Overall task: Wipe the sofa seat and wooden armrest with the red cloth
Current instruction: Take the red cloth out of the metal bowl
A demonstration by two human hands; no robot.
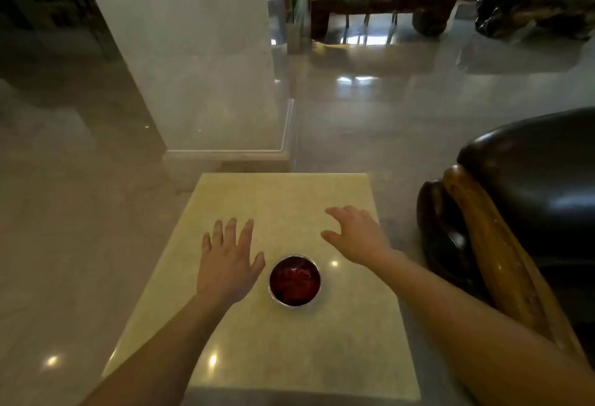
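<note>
Red cloth (pixel 294 279) bunched in metal bowl (pixel 277 268), between empty, spread left hand (pixel 229 260) and right hand (pixel 359 235); careless grab likely tips bowl.

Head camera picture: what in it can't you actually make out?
- Sofa seat: cut off by the right edge; only the wooden armrest and a dark cushion show.
- Red cloth: bunched inside the metal bowl, so its size and any wetness are hidden.
- Palms of left hand and right hand: facing down.
- Far furniture: blurred.

Two hands (pixel 230 264), one bowl (pixel 295 282), one cloth (pixel 294 278), one table (pixel 289 199).
</note>
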